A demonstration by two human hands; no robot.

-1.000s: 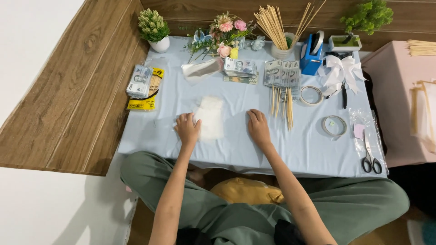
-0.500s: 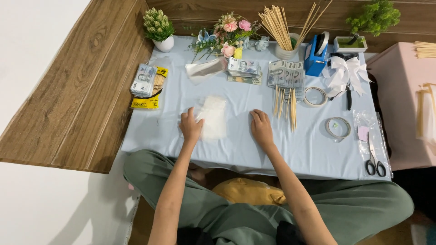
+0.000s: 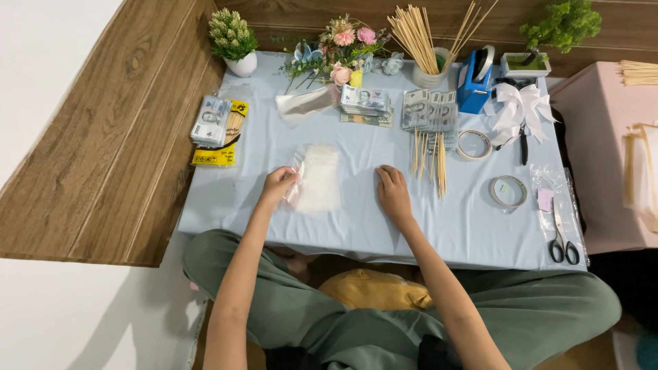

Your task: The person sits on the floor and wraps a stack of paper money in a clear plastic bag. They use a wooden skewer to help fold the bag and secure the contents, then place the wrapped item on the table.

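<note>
**Clear bag pinched at its left edge, long axis running away from the person**

Nearest the person, the left hand [image 3: 277,186] is curled at the near-left edge of a small clear plastic bag [image 3: 319,178]; its fingers [image 3: 288,179] are closed in a pinch on that edge, which looks slightly lifted off the counter [image 3: 356,226]. The bag extends to the right of those fingers and away from the body, its long axis running near to far. The right hand [image 3: 394,195] is laid flat on the blue cloth, fingers extended and holding nothing, set apart from the bag's right edge. The left hand is thus the one in contact; the right is close but not touching.

Farther out, loose wooden sticks [image 3: 428,157] lie to the right, with stacks of banknotes [image 3: 364,103] beyond the bag. A roll of tape [image 3: 473,144] and scissors [image 3: 563,240] are placed well to the right.
</note>
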